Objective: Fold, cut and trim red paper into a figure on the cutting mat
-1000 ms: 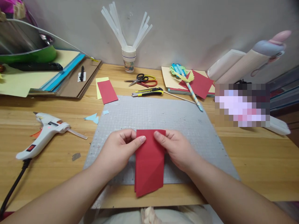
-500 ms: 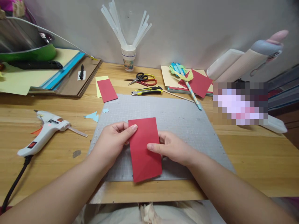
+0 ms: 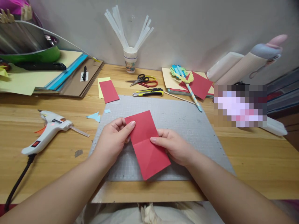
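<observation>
A red paper rectangle [image 3: 146, 143] with a crosswise crease at its middle lies tilted on the grey cutting mat [image 3: 187, 124]. My left hand [image 3: 114, 140] pinches its upper left edge, thumb on top. My right hand [image 3: 174, 146] grips its right edge at the crease, thumb on the paper and fingers curled under. A faint diagonal crease shows in the lower half.
A white glue gun [image 3: 48, 130] lies left on the wooden table. Scissors [image 3: 143, 81] and a yellow utility knife [image 3: 148, 92] sit behind the mat. A cup of glue sticks [image 3: 130, 60] stands by the wall. Small red and yellow papers [image 3: 107, 91], paper stacks and craft pieces [image 3: 187, 82] lie around.
The red paper has moved up the mat and turned, its top now leaning left. A crosswise crease now shows. Both hands shifted with it, keeping hold of its edges.
</observation>
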Motion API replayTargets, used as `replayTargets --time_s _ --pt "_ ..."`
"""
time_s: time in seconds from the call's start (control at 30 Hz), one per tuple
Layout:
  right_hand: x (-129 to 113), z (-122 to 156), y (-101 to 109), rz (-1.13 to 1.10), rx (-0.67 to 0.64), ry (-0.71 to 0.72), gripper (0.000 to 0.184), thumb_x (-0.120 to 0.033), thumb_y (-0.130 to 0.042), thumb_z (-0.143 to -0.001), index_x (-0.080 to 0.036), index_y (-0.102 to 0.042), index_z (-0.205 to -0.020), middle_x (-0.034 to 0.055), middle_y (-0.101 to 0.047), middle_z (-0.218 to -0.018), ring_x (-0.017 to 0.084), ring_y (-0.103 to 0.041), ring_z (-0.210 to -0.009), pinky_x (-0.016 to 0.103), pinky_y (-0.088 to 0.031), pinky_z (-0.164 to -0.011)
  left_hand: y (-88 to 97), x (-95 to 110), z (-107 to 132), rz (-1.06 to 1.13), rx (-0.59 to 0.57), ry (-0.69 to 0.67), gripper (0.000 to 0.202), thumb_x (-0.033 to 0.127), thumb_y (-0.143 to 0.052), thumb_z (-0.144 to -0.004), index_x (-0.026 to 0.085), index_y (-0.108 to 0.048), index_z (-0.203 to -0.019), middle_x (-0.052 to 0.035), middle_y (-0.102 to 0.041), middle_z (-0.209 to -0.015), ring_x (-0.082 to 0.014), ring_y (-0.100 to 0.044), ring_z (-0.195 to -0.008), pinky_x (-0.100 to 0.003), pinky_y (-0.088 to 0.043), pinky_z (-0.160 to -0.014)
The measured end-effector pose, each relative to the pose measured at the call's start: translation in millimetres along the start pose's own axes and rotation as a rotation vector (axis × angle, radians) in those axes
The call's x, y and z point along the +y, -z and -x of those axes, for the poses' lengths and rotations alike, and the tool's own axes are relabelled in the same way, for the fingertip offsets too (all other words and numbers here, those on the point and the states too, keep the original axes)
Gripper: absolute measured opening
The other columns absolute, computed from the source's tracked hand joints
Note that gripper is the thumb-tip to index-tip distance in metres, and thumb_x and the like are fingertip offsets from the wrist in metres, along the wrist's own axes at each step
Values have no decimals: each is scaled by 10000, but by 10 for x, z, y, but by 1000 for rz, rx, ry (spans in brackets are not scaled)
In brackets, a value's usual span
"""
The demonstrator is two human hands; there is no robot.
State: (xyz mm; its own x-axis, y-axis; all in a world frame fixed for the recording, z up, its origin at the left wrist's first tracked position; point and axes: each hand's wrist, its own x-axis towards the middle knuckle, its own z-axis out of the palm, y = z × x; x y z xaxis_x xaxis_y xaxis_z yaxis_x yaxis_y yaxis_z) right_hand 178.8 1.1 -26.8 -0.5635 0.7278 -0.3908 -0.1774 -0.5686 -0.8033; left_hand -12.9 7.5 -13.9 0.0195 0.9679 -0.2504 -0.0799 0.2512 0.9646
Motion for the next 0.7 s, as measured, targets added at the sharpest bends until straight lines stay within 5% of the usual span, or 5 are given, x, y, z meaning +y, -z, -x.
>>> replayTargets --time_s 0.1,0.23,0.37,0.5,0.7 --pt "-63 14 60 63 103 6 288 -399 -748 -763 -190 -661 -941 -2 -721 -799 108 -656 -668 219 -495 -642 29 51 13 -34 -43 5 223 345 -701 -729 188 -545 -705 82 -494 -533 -67 -400 -495 -177 -306 -492" --pt "-188 80 202 157 107 -91 259 -364 -782 -741 -158 -656 -835 12 -713 -719 109 -637 -577 201 -469 -536 83 78 38 -79 -255 98 157 233 -723 -654 181 -613 -753 20 -641 -688 -138 -577 -654 -232 -433 -609" --pt "-280 125 321 176 56 -144 274 -333 -791 -739 -156 -656 -899 29 -719 -733 127 -651 -596 208 -481 -536 124 89 56 -128 -397 92 255 311 -662 -764 244 -661 -1010 0 -712 -881 -178 -630 -804 -283 -475 -729" --pt "-315 124 367 163 26 -75 297 -326 -764 -767 -195 -630 -998 -2 -702 -748 110 -636 -582 195 -473 -519 148 154 77 -314 -462 32 253 378 -579 -836 262 -717 -1014 -19 -700 -1075 -216 -592 -1002 -294 -449 -822" --pt "-322 145 281 298 -76 -58 279 -344 -721 -809 -170 -618 -1001 -24 -654 -707 72 -571 -543 164 -429 -497 102 90 89 -311 -540 133 200 388 -671 -775 214 -613 -854 40 -568 -704 -130 -522 -662 -233 -403 -610"
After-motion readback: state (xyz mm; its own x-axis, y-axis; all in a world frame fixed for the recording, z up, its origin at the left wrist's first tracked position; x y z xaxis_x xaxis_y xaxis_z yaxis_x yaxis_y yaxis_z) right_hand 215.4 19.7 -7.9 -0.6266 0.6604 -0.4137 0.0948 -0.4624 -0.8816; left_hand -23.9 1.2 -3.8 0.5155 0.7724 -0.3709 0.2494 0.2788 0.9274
